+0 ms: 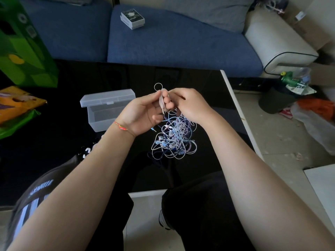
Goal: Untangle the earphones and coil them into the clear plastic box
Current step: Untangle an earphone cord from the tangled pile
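Now the step in hand seems to be the freeing of one earphone cable from the tangle and folding it into a small bundle before it goes into the box. To do this well, I think the person should keep the folded part pinched firmly so it does not open, and draw the rest of that cable out of the knot slowly, following one strand only. Pulling hard would tighten the knot. It is better to lift the loops apart and let the plug end pass through them.

The left hand [143, 113] is raised over the bench [181, 77], palm turned toward the right, and its thumb and fingers pinch a pale pink folded cable [161, 102]. A small round loop of this cable stands up above the fingertips, and its metal plug hangs down below them. The right hand [188, 104] is just beside the left, back upward, fingers curled down; they seem to hold the same bundle or the strands under it, but the exact hold is hidden by the hand itself.

The tangle of earphones [174, 140], blue, white and lilac, hangs and lies under both hands, on the dark bench near its front edge. The clear plastic box [104, 113] stands open to the left of the hands, lid up, near but apart from the tangle. No cable shows inside it.
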{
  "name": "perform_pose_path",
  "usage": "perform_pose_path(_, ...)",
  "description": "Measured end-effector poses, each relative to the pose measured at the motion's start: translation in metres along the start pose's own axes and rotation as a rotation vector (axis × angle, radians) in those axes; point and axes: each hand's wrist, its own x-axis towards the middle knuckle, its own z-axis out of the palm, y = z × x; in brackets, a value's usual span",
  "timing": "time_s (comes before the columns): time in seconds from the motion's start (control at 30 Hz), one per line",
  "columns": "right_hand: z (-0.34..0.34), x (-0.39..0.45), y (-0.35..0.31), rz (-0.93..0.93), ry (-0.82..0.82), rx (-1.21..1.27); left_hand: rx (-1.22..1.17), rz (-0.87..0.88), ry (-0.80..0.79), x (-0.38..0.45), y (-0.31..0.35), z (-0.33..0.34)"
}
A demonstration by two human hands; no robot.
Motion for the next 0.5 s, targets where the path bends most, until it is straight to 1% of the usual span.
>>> perform_pose_path(0.1,0.0028,-0.0033,-0.0062,0.065,-0.079,0.145,-0.176,0.015,0.04,-0.0018,-0.0023,0.0049)
perform_pose_path(0.27,0.0033,-0.0045,-0.0102,0.103,-0.148,0.276,-0.305,0.066,-0.024,-0.0006,-0.0021,0.0058)
perform_pose_path(0.33,0.0055,-0.0042,-0.0095,0.114,-0.217,0.255,-0.323,0.112,-0.018,0.0003,-0.001,0.0039)
perform_pose_path(0.4,0.006,-0.0051,-0.009,0.127,-0.27,0.15,-0.25,0.156,0.032,0.0018,-0.0015,0.002)
perform_pose_path(0.5,0.0054,-0.0062,-0.0087,0.134,-0.278,-0.021,-0.021,0.21,0.135,0.0053,-0.0044,0.0)
